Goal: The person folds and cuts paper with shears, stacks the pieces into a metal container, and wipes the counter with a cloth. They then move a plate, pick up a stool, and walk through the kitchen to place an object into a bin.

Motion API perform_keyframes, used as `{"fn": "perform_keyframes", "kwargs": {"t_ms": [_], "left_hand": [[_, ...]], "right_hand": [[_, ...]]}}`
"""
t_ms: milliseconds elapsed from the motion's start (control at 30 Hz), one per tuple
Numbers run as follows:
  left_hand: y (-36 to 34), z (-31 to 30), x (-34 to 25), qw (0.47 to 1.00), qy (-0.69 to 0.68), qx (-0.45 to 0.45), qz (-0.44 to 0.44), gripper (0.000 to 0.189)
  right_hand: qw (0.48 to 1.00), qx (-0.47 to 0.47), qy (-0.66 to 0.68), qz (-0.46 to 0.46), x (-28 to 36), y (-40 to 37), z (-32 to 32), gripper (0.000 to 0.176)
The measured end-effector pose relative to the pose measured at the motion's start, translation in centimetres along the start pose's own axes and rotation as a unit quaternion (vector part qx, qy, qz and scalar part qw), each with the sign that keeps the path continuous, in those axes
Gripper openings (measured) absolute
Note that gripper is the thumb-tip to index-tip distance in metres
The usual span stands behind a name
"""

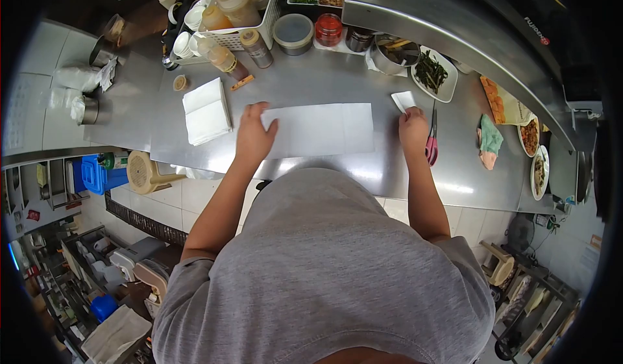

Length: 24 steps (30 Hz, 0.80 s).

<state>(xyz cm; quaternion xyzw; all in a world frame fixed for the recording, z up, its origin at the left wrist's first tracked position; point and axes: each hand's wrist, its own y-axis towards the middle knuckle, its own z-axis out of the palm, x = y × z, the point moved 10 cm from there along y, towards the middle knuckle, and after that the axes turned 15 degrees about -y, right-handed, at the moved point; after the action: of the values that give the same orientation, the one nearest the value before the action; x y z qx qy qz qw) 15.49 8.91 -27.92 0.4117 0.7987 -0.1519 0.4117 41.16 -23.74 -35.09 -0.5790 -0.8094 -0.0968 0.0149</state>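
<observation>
A long white paper sheet (324, 130) lies flat on the steel counter in front of me. My left hand (254, 133) is over its left end, thumb and fingers apart, with nothing held. To the right of the sheet, my right hand (413, 130) is closed on a small folded white paper (403, 100). Scissors with pink handles (432, 144) lie just right of that hand. Left of my left hand rests a stack of white napkins (207, 111).
Along the back stand a white basket (243, 38) of sauce bottles, a lidded tub (293, 34), a red jar (328, 29) and a metal pot (389, 57). A white dish of dark strips (433, 75) and a green cloth (489, 140) are at the right.
</observation>
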Motion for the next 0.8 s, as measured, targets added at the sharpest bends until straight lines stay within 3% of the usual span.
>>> {"fn": "perform_keyframes", "kwargs": {"t_ms": [33, 67, 100, 133, 167, 200, 267, 333, 400, 467, 500, 567, 633, 800], "left_hand": [[0.0, 1.6, -0.5, 0.994, -0.084, 0.065, -0.032, 0.039], [-0.2, 3.9, 0.2, 0.956, -0.235, 0.134, -0.116, 0.045], [-0.9, 6.4, 0.3, 0.883, -0.377, 0.200, -0.196, 0.053], [-2.0, 8.3, -1.3, 0.775, -0.506, 0.262, -0.273, 0.064], [-3.1, 9.7, -3.9, 0.639, -0.616, 0.314, -0.338, 0.075], [-3.1, 10.2, -4.5, 0.640, -0.616, 0.311, -0.339, 0.075], [-3.7, 11.5, -7.8, 0.452, -0.740, 0.338, -0.366, 0.089], [-3.1, 11.4, -8.8, 0.470, -0.752, 0.306, -0.345, 0.094], [-3.1, 11.3, -9.4, 0.470, -0.760, 0.297, -0.337, 0.095], [-3.1, 10.8, -10.2, 0.551, -0.719, 0.327, -0.270, 0.098], [-3.4, 10.9, -10.4, 0.551, -0.717, 0.328, -0.272, 0.098], [-3.3, 10.9, -9.9, 0.598, -0.694, 0.293, -0.272, 0.100], [-3.4, 11.2, -9.9, 0.604, -0.690, 0.300, -0.261, 0.100], [-3.5, 11.1, -9.8, 0.638, -0.669, 0.278, -0.263, 0.098]], "right_hand": [[1.000, -0.001, 0.000, -0.006, 1.2, 0.0, -1.9, 0.018], [0.988, -0.001, 0.147, -0.045, 4.0, -0.3, -4.9, 0.014], [0.953, 0.004, 0.291, -0.081, 6.6, -0.8, -7.8, 0.011], [0.936, -0.097, 0.257, -0.221, 10.4, -2.2, -12.4, 0.010], [0.916, -0.103, 0.254, -0.292, 13.1, -3.5, -14.6, 0.011], [0.892, -0.110, 0.249, -0.361, 15.4, -5.1, -15.9, 0.012], [0.885, -0.109, 0.219, -0.397, 17.3, -6.4, -15.4, 0.014], [0.875, -0.107, 0.186, -0.433, 19.1, -7.8, -15.2, 0.016], [0.906, -0.031, 0.302, -0.296, 18.0, -7.0, -14.5, 0.020], [0.901, 0.027, 0.353, -0.250, 18.7, -7.8, -13.9, 0.021], [0.891, 0.080, 0.399, -0.201, 18.6, -7.8, -12.9, 0.023], [0.890, 0.088, 0.405, -0.188, 18.5, -7.9, -12.1, 0.024], [0.861, 0.134, 0.470, -0.143, 18.0, -7.7, -10.0, 0.021], [0.848, 0.145, 0.491, -0.133, 18.0, -7.9, -9.4, 0.015]]}}
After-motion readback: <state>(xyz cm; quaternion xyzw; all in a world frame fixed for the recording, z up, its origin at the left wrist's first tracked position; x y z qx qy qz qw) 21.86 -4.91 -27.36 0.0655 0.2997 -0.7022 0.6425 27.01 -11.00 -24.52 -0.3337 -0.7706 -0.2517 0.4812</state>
